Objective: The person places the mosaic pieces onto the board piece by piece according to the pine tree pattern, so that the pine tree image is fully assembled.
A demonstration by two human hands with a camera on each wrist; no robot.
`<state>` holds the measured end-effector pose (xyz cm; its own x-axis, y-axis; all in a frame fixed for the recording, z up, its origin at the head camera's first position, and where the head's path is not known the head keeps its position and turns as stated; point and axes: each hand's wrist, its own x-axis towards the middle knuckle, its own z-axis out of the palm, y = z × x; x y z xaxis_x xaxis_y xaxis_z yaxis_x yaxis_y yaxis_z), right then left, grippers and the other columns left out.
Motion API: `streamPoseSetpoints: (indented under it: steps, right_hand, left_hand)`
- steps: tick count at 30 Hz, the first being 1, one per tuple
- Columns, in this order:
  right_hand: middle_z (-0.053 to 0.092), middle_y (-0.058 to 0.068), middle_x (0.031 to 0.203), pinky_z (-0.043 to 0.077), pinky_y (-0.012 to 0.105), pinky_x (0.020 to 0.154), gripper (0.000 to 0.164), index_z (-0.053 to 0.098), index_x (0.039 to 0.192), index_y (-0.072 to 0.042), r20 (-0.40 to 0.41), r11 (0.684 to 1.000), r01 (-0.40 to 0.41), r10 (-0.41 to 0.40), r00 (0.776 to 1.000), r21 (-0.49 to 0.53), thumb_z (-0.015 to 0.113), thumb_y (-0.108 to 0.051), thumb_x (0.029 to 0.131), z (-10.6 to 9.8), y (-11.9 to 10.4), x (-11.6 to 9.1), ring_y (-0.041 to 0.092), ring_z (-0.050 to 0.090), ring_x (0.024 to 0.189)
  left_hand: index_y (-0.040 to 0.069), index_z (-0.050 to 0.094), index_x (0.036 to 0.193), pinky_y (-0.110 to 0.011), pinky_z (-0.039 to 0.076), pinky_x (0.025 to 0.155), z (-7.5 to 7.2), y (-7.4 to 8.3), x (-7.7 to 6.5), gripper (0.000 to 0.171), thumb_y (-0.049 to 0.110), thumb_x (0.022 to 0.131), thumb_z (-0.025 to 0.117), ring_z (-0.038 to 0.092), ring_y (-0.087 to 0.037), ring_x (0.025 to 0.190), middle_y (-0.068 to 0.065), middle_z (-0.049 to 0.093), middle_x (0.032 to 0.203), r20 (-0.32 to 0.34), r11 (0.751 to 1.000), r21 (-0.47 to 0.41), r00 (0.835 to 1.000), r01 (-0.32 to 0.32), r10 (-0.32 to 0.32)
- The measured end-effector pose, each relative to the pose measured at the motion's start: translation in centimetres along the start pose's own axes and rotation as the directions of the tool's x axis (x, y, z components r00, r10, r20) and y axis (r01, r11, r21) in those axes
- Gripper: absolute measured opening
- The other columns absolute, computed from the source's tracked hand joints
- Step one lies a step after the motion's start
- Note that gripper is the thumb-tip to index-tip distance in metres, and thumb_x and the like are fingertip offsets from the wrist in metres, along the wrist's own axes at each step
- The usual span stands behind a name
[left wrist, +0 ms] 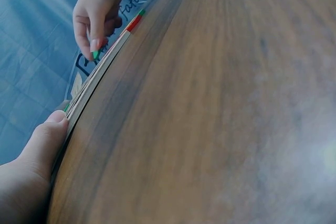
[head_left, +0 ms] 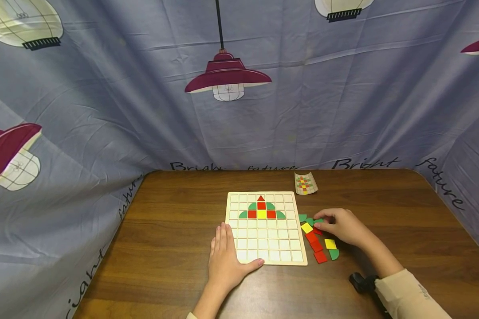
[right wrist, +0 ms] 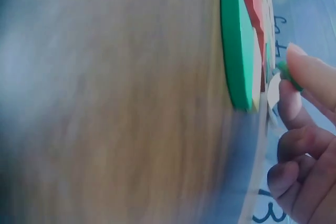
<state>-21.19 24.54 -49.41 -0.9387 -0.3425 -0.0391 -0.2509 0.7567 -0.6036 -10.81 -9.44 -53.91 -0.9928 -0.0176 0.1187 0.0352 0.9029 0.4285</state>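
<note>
A pale wooden grid board (head_left: 253, 243) lies on the table, with red, green and yellow tiles in its upper rows forming a stepped, pointed figure. My left hand (head_left: 225, 261) rests along the board's lower left corner, fingers straight on the left edge and thumb on the bottom edge. To the right of the board, my right hand (head_left: 343, 225) pinches a green quarter-round tile (right wrist: 288, 74) between thumb and index finger. Below that hand lie loose tiles: red squares (head_left: 316, 245), a yellow square (head_left: 330, 244) and a green quarter-round piece (head_left: 334, 254).
A small pattern card (head_left: 305, 183) with a coloured tree-like figure lies behind the board's upper right corner. A dark wooden table (head_left: 175, 230) carries everything. Behind it hangs a blue-grey curtain (head_left: 323, 110) printed with lamps. A black wrist device (head_left: 361, 282) sits by the right sleeve.
</note>
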Motion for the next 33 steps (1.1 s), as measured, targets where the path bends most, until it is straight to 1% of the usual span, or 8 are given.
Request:
streamPoseSetpoints:
  steps: [5, 9, 14, 18, 21, 27, 33]
  right_hand:
    - [0.059, -0.003, 0.077, 0.038, 0.022, 0.054, 0.029, 0.074, 0.111, -0.011, -0.012, 0.999, -0.020, 0.021, 1.000, 0.041, 0.076, -0.027, 0.087, 0.3, -1.0, 0.5, 0.011, 0.047, 0.065]
    - [0.061, -0.002, 0.080, 0.038, 0.022, 0.051, 0.036, 0.070, 0.119, -0.005, 0.013, 0.998, -0.005, 0.005, 1.000, 0.065, 0.074, -0.023, 0.089, 0.8, -2.2, 1.1, 0.011, 0.046, 0.061]
    - [0.063, -0.002, 0.083, 0.037, 0.023, 0.047, 0.038, 0.068, 0.124, -0.004, 0.045, 0.994, 0.000, -0.005, 0.999, 0.105, 0.072, -0.018, 0.089, 1.7, -4.0, 1.8, 0.011, 0.045, 0.059]
    - [0.064, -0.003, 0.082, 0.039, 0.023, 0.048, 0.036, 0.069, 0.122, -0.004, 0.049, 0.992, 0.004, -0.010, 0.999, 0.124, 0.073, -0.018, 0.089, 2.9, -5.8, 2.6, 0.011, 0.046, 0.060]
    - [0.065, -0.004, 0.080, 0.041, 0.022, 0.052, 0.034, 0.071, 0.119, -0.004, 0.041, 0.992, 0.029, -0.034, 0.999, 0.119, 0.074, -0.019, 0.089, 4.0, -7.2, 3.1, 0.010, 0.049, 0.063]
    - [0.063, -0.010, 0.075, 0.041, 0.021, 0.052, 0.034, 0.072, 0.117, -0.006, 0.042, 0.994, 0.048, -0.053, 0.998, 0.101, 0.076, -0.023, 0.088, 6.0, -9.8, 4.0, 0.008, 0.046, 0.057]
    - [0.060, -0.010, 0.072, 0.046, 0.022, 0.063, 0.030, 0.074, 0.111, -0.007, 0.033, 0.993, 0.100, -0.103, 0.994, 0.067, 0.078, -0.022, 0.085, 7.4, -11.4, 4.6, 0.006, 0.050, 0.063]
  left_hand:
    - [-0.004, 0.020, 0.156, -0.051, 0.021, 0.123, 0.0, 0.0, 0.0, 0.137, 0.088, 0.063, 0.062, 0.018, -0.036, 0.153, -0.023, 0.020, 0.163, -0.002, 1.000, 0.004, 1.000, -0.005, 0.005]
    - [-0.004, 0.021, 0.155, -0.051, 0.022, 0.123, 0.1, -0.1, 0.1, 0.136, 0.088, 0.064, 0.062, 0.019, -0.036, 0.153, -0.023, 0.021, 0.163, -0.017, 1.000, 0.005, 1.000, -0.014, 0.015]
    - [-0.003, 0.020, 0.156, -0.050, 0.022, 0.123, 0.3, -0.1, 0.1, 0.138, 0.090, 0.063, 0.061, 0.018, -0.035, 0.154, -0.022, 0.019, 0.164, -0.015, 1.000, 0.006, 1.000, -0.011, 0.011]
    - [-0.004, 0.021, 0.155, -0.051, 0.023, 0.122, 0.4, -0.2, 0.1, 0.138, 0.089, 0.063, 0.061, 0.020, -0.036, 0.153, -0.023, 0.021, 0.163, -0.033, 1.000, 0.007, 0.999, -0.018, 0.018]
    - [-0.005, 0.022, 0.155, -0.051, 0.024, 0.122, 0.3, -0.1, 0.1, 0.137, 0.089, 0.063, 0.061, 0.021, -0.036, 0.152, -0.024, 0.022, 0.163, -0.041, 1.000, 0.006, 0.999, -0.022, 0.022]
    - [-0.005, 0.022, 0.155, -0.052, 0.023, 0.122, 0.2, 0.0, 0.0, 0.136, 0.089, 0.064, 0.061, 0.020, -0.037, 0.153, -0.024, 0.021, 0.163, -0.024, 1.000, 0.007, 1.000, -0.016, 0.016]
    - [-0.004, 0.020, 0.156, -0.052, 0.022, 0.122, 0.1, 0.0, 0.1, 0.136, 0.089, 0.065, 0.060, 0.019, -0.036, 0.153, -0.023, 0.020, 0.163, -0.013, 1.000, 0.009, 1.000, -0.010, 0.010]
